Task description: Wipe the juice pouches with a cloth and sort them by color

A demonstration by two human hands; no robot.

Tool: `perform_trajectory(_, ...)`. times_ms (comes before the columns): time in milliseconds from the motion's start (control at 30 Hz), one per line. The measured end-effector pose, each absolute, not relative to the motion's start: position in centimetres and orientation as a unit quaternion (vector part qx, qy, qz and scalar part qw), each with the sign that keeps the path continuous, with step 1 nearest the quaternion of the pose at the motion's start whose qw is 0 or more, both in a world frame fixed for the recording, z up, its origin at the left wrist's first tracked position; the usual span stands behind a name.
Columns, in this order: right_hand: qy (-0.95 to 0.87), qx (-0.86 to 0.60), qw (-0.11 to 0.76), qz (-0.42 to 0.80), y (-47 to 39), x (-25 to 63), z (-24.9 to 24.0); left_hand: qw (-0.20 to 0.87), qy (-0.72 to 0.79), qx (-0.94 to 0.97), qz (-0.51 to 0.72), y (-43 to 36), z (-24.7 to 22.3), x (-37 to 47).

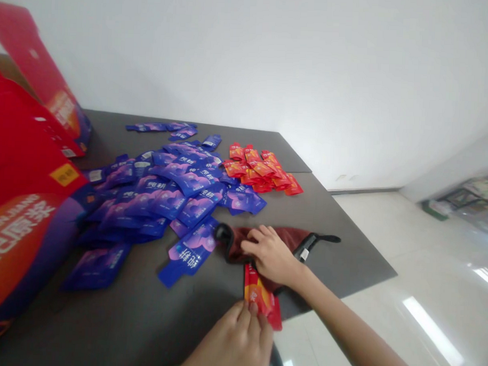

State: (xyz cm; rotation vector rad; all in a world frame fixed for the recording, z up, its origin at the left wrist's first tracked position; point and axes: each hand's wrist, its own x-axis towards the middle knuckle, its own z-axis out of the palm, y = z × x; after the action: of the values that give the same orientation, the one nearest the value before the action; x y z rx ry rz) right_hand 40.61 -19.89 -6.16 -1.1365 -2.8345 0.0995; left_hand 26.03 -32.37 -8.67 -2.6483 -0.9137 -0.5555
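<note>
At the table's near edge my left hand (239, 332) is closed, its fingertips gripping the lower end of a red-and-orange sachet (253, 282). A second red edge shows beside that sachet, so there may be more than one. My right hand (271, 253) rests with curled fingers on a dark brown cloth (296, 238) with black trim and a black loop, gripping it. The cloth covers the sachet's upper end. Just left of the cloth lies a blue-purple spouted sachet (193, 248).
A large heap of blue-purple sachets (159, 196) spreads over the dark grey table (330, 223). Behind the cloth sits a smaller pile of red sachets (264, 167). An open red box (24, 159) stands at the left. A white wall rises behind, and tiled floor lies right.
</note>
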Motion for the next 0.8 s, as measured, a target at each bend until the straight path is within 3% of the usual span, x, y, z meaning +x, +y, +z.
perform_trajectory(67,-0.905,-0.418,0.080,0.015,-18.3,41.4,-5.1,0.125,-0.330,-0.918,-0.180,-32.4,-9.0,26.0)
perform_trajectory(133,-0.885,-0.432,0.170,0.028,-18.6,42.3,-3.3,0.109,-0.344,-0.918,-0.165,-32.6,-9.5,26.1)
perform_trajectory(233,-0.879,-0.372,0.286,0.088,-22.4,42.5,-1.1,0.095,-0.345,-0.920,-0.159,-33.0,-10.1,26.1)
perform_trajectory(400,-0.950,-0.277,0.093,0.113,-26.7,40.8,-3.5,0.078,-0.332,-0.927,-0.158,-33.2,-9.6,26.2)
perform_trajectory(500,-0.944,-0.318,0.056,0.072,-23.5,40.6,-6.1,0.116,-0.312,-0.925,-0.180,-32.6,-8.8,26.2)
perform_trajectory(667,-0.899,-0.431,0.075,-0.010,-17.7,42.8,-5.4,0.111,-0.307,-0.928,-0.177,-32.0,-9.0,26.1)
perform_trajectory(800,-0.886,-0.407,0.220,0.036,-20.9,43.2,-2.1,0.119,-0.329,-0.919,-0.181,-32.6,-9.8,26.0)
